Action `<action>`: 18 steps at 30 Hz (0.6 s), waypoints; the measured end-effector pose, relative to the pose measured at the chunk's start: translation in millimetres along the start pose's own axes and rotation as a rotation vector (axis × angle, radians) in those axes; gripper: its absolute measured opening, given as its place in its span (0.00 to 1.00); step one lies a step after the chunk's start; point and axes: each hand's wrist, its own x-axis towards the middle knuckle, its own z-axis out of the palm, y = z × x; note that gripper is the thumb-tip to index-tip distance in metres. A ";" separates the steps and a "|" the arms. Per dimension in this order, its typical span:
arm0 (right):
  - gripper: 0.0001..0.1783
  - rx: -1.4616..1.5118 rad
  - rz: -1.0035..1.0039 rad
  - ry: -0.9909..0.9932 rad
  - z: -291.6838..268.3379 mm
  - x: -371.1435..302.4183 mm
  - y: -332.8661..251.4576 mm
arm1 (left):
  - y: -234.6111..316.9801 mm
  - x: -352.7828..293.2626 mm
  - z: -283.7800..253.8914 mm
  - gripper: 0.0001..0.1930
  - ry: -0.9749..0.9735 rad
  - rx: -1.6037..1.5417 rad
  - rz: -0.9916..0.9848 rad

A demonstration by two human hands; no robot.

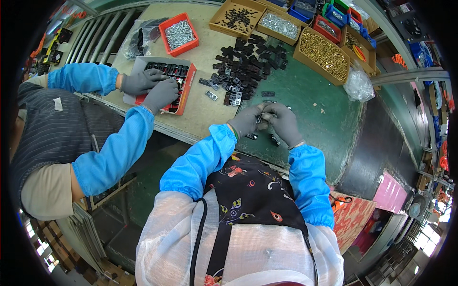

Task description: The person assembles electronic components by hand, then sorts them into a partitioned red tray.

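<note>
My left hand (245,121), in a grey glove, is closed in a pinch on a small shiny metal part (259,118) at the front edge of the green tabletop. Close against it, my right hand (285,125), gloved the same way, has its fingers bent in around the same part; the fingers partly hide it. Beside and below the hands lie small dark metal pieces (275,139). Just beyond them is a flat dark plate with holes (268,94). Farther off spreads a heap of black plates (248,59), with silver-faced plates (234,90) at its near side.
At my left, a co-worker's gloved hands (160,95) are over a red and white box (187,90) of black parts. Behind stand a red bin of screws (180,34), a carton of black bits (238,18) and a carton of brass-coloured fasteners (323,53). A clear plastic bag (359,86) lies right.
</note>
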 end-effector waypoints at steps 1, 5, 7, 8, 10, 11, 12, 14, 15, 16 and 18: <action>0.08 0.089 0.053 0.108 2.5 0.7 2.4 | 0.0 -1.9 -2.1 0.15 0.026 0.048 0.022; 0.06 -0.196 0.079 0.326 -3.5 16.1 18.4 | 7.4 6.6 -17.1 0.14 0.206 0.382 0.134; 0.06 -0.272 0.045 0.288 -4.6 21.4 27.5 | 12.1 3.4 -8.9 0.17 0.437 0.931 0.446; 0.06 -0.345 0.006 0.249 -3.4 23.8 30.9 | 16.4 2.1 -2.9 0.21 0.471 1.046 0.355; 0.07 -0.369 -0.038 0.222 0.4 25.7 34.2 | 20.1 6.6 5.5 0.21 0.490 1.225 0.342; 0.07 -0.392 -0.082 0.194 2.5 27.1 34.9 | 20.7 9.7 8.2 0.21 0.507 1.405 0.324; 0.07 -0.393 -0.086 0.189 5.9 29.4 36.6 | 20.0 14.7 7.8 0.21 0.512 1.399 0.325; 0.07 -0.444 -0.134 0.211 12.6 31.9 40.3 | 16.6 24.4 6.7 0.20 0.513 1.525 0.378; 0.07 -0.445 -0.137 0.205 14.8 32.1 42.8 | 14.1 28.6 5.9 0.20 0.517 1.519 0.376; 0.07 -0.481 -0.147 0.216 16.9 32.5 43.5 | 14.0 30.8 6.3 0.19 0.529 1.599 0.378; 0.07 -0.517 -0.157 0.223 19.5 33.4 45.9 | 13.5 34.0 5.8 0.18 0.542 1.677 0.377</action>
